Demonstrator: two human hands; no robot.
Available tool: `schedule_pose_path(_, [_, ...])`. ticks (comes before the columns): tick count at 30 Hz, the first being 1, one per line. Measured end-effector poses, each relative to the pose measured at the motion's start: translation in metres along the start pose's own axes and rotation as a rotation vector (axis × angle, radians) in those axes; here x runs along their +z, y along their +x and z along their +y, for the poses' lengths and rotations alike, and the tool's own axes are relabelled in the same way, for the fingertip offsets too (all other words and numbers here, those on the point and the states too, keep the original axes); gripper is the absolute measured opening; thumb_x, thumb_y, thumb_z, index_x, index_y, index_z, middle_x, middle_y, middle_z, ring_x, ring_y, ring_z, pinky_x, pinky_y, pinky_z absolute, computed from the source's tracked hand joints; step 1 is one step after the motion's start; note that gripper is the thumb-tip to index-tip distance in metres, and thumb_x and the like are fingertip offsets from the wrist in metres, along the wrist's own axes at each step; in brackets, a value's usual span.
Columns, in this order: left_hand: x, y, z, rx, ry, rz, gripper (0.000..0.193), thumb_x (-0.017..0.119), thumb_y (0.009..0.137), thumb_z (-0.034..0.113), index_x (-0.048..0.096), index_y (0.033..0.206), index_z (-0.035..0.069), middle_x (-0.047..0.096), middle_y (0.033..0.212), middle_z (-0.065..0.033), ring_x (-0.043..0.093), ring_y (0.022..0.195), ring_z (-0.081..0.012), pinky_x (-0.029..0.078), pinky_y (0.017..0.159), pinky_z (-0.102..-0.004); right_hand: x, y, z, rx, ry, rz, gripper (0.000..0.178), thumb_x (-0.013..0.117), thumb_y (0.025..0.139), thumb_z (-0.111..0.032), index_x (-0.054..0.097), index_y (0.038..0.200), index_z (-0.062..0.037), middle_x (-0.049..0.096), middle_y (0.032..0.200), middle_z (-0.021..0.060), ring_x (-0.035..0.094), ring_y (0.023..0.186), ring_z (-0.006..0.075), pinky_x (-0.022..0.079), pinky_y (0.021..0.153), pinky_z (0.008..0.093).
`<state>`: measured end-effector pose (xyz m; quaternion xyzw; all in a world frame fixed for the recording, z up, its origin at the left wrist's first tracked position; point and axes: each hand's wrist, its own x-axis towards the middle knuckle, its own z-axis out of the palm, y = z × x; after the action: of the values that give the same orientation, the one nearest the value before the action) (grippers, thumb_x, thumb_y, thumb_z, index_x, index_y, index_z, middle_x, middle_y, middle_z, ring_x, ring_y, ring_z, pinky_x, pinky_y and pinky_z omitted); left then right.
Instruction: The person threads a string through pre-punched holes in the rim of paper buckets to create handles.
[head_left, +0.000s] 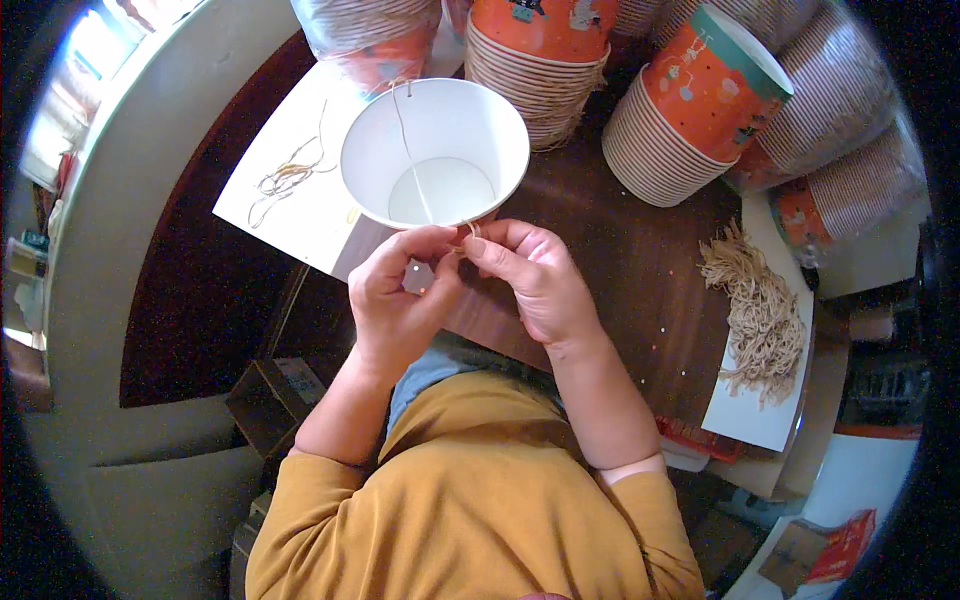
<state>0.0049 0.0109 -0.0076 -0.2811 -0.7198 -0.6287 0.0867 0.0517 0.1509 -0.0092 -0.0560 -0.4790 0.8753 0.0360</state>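
A white-lined paper bucket (500,140) stands on the table in front of me, its mouth tipped toward me. A thin beige string (407,135) passes through a small hole at its far rim and runs across the opening to the near rim. At that near rim, my left hand (395,295) pinches the string between thumb and fingertips. My right hand (540,280) pinches the same string close beside it, where a small loop shows between the fingers. The fingertips almost touch; whether there is a knot is too small to tell.
Stacks of orange paper buckets (690,110) stand along the back, some in clear plastic (830,90). A bundle of beige strings (755,310) lies on white board at the right. Loose strings (285,180) lie on a white sheet (250,215) at the left of the brown table (620,260).
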Motion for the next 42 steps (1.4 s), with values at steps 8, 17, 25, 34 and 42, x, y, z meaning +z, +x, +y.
schedule_pose_path(8, [-0.004,0.001,-0.009,0.125,0.123,-0.035,0.023,0.065,0.072,-0.007,0.066,0.094,-0.002,0.068,0.084,-0.0107,0.066,0.075,-0.0176,0.052,0.070,-0.0259,-0.004,0.001,-0.004,0.005,-0.046,0.000,0.014,0.064,0.088,-0.013,0.065,0.094,-0.0010,0.065,0.090,0.0006,0.058,0.079,0.0053,0.047,0.074,0.0207])
schedule_pose_path(17, [0.000,-0.001,-0.007,0.377,0.357,0.094,0.025,0.072,0.065,-0.003,0.064,0.088,0.004,0.066,0.081,-0.0088,0.064,0.072,-0.0215,0.050,0.068,-0.0321,0.002,-0.002,-0.004,0.005,-0.081,0.013,0.016,0.063,0.089,-0.013,0.065,0.098,0.0001,0.065,0.093,0.0023,0.059,0.082,0.0078,0.048,0.079,0.0220])
schedule_pose_path(25, [-0.001,0.006,-0.004,0.524,0.425,0.062,0.025,0.071,0.063,-0.002,0.066,0.086,0.004,0.066,0.080,-0.0069,0.064,0.072,-0.0206,0.049,0.067,-0.0320,-0.003,-0.001,-0.002,0.022,-0.045,0.006,0.015,0.065,0.086,-0.012,0.064,0.094,0.0009,0.066,0.091,0.0033,0.059,0.081,0.0078,0.048,0.078,0.0223])
schedule_pose_path(34, [-0.003,0.008,-0.004,0.563,0.469,-0.001,0.022,0.070,0.063,-0.002,0.065,0.083,0.004,0.065,0.079,-0.0065,0.063,0.069,-0.0209,0.048,0.068,-0.0326,-0.003,-0.001,-0.005,-0.021,-0.207,0.073,0.012,0.066,0.085,-0.012,0.064,0.088,-0.0002,0.065,0.085,0.0036,0.058,0.076,0.0072,0.048,0.073,0.0218])
schedule_pose_path(42, [-0.004,0.009,-0.005,0.547,0.486,0.018,0.020,0.069,0.062,-0.002,0.065,0.080,0.004,0.065,0.076,-0.0070,0.064,0.069,-0.0208,0.050,0.068,-0.0327,-0.002,0.004,-0.003,0.003,-0.044,0.057,0.009,0.065,0.085,-0.011,0.064,0.084,-0.0021,0.065,0.082,0.0016,0.057,0.074,0.0061,0.046,0.071,0.0198])
